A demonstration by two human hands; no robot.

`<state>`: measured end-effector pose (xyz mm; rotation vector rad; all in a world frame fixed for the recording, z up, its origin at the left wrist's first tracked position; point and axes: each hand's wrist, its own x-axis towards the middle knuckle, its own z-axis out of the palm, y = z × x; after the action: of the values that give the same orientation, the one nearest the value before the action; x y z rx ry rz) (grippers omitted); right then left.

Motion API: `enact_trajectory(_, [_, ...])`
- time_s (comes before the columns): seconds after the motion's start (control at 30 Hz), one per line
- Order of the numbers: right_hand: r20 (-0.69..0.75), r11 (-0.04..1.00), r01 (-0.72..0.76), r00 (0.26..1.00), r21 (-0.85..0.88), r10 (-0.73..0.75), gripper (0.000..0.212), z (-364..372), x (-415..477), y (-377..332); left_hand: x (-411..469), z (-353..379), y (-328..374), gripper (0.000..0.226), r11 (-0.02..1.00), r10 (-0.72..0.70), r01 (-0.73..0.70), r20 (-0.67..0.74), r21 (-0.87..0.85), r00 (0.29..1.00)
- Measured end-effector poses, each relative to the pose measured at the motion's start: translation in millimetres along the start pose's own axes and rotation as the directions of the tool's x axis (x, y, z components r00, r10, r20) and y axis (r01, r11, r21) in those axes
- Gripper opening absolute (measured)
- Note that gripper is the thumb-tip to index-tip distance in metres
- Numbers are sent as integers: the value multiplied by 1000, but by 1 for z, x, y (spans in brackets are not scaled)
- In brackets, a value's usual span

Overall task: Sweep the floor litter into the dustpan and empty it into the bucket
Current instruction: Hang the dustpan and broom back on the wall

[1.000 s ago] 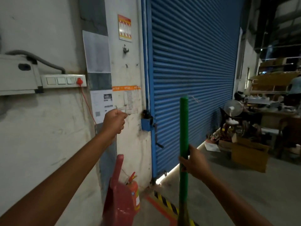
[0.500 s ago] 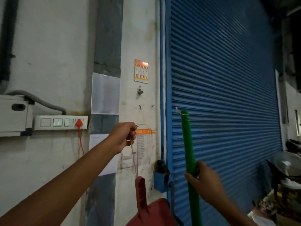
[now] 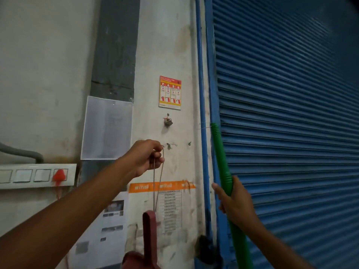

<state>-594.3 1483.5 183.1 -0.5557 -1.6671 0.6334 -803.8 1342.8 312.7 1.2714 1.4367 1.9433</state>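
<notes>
Right of my view, a blue roller shutter (image 3: 281,133) fills the frame from top to bottom, its slats closed, with a blue rail (image 3: 202,94) running down its left edge. Left of that stands a stained whitish wall (image 3: 44,74), crossed by a grey vertical band (image 3: 116,45). Low on that band a blank laminated sheet (image 3: 106,129) is fixed. Further left, a white switch panel (image 3: 37,175) carries a red plug (image 3: 59,175) in its last socket. An orange-headed notice (image 3: 161,186) with a printed list sits low on the wall and a red and yellow poster (image 3: 170,92) higher up. A small padlock (image 3: 168,121) hangs from a peg under the poster.

A green ribbed broom handle (image 3: 227,181) rises in front of the shutter's left edge, its top leaning left. My right hand (image 3: 236,202) grips it about midway along the part I can see, fingers curled round the shaft.

A dark red dustpan (image 3: 148,239) hangs at bottom centre, handle upright, its pan cut off by the lower edge. A loop of string (image 3: 158,183) runs from the top of that handle up to my left hand (image 3: 144,158). That hand pinches the string between thumb and curled fingers, raised against the wall just beside a small nail (image 3: 171,146). Whether the loop touches the nail I cannot tell.
</notes>
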Motion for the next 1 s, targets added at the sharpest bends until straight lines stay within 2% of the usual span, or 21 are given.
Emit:
enact_trajectory(0.1, [49,989,57,997,133,-64,18,19,52,25,43,14,-4,12,997,65,-61,-94,47,993])
enact_trajectory(0.2, [90,981,95,990,170,-112,20,37,102,51,81,23,-6,9,985,138,-113,-198,130,971])
enact_trajectory(0.3, [123,966,88,985,243,-120,18,56,153,67,115,33,-3,7,968,165,-107,-256,225,952])
enact_trajectory(0.43, [170,938,47,979,343,-112,21,86,217,76,158,38,1,12,942,181,-88,-269,324,946])
enact_trajectory(0.6, [228,913,-16,970,407,-84,24,131,281,81,207,38,5,12,921,234,-115,-294,371,927])
enact_trajectory(0.83, [262,917,-41,962,398,-71,28,191,339,83,263,30,5,9,891,269,-151,-228,429,936])
enact_trajectory(1.0, [247,949,-7,966,316,-75,30,228,363,84,295,7,8,9,881,301,-193,-197,431,933])
